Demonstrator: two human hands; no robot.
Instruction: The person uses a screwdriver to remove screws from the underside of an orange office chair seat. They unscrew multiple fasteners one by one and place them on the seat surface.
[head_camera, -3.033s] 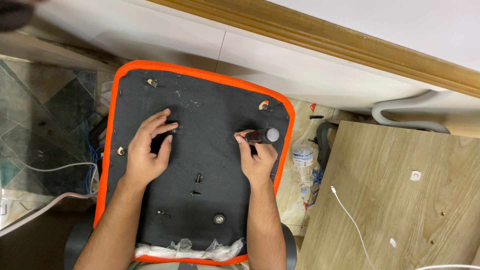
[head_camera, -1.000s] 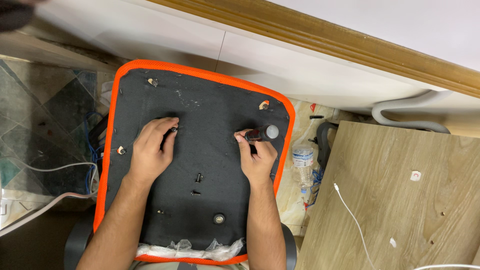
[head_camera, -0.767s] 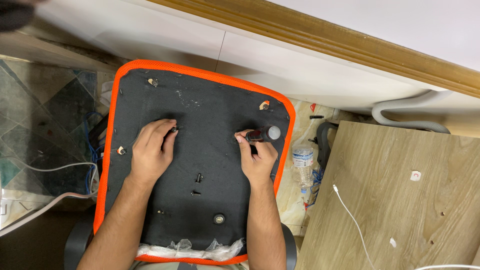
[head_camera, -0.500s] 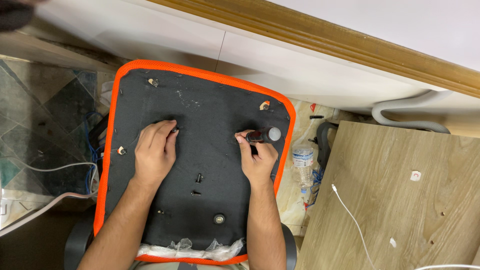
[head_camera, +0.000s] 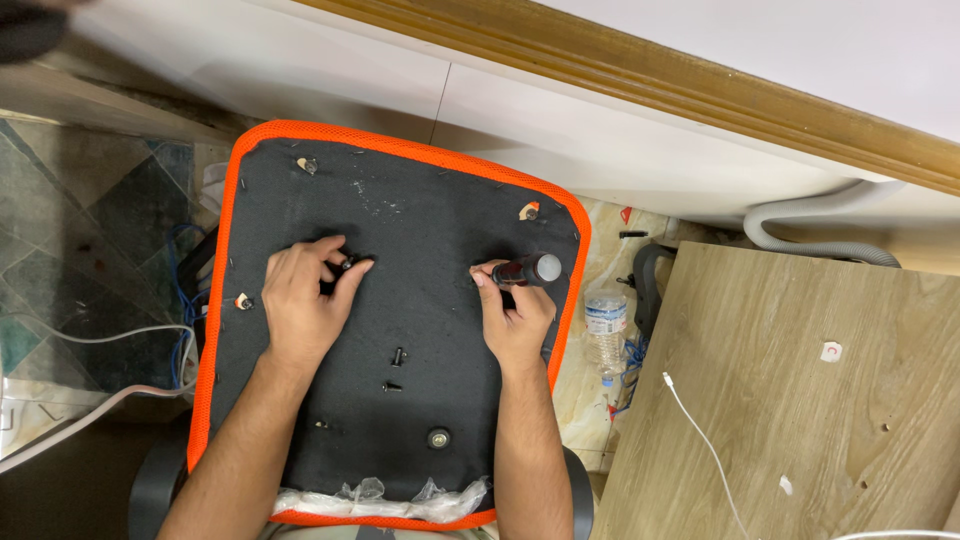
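Observation:
An upturned chair seat (head_camera: 420, 230), black underneath with an orange mesh rim, lies in front of me. My left hand (head_camera: 303, 300) rests on it with thumb and fingers pinched around a small dark bolt (head_camera: 347, 264). My right hand (head_camera: 515, 310) grips a screwdriver (head_camera: 525, 270) with a dark red handle and grey cap, its tip pressed to the seat near the right middle. Two loose black screws (head_camera: 395, 368) lie between my forearms, and a round metal fitting (head_camera: 438, 437) sits lower down.
A wooden board (head_camera: 800, 400) with a white cable (head_camera: 700, 440) lies at the right. A plastic water bottle (head_camera: 604, 325) stands on the floor between seat and board. A grey corrugated hose (head_camera: 800, 235) runs along the wall. White and blue cables (head_camera: 120, 340) lie at the left.
My left hand's fingers have closed around the bolt and turned, the thumb now on its right side. My right hand with the screwdriver has stayed in place.

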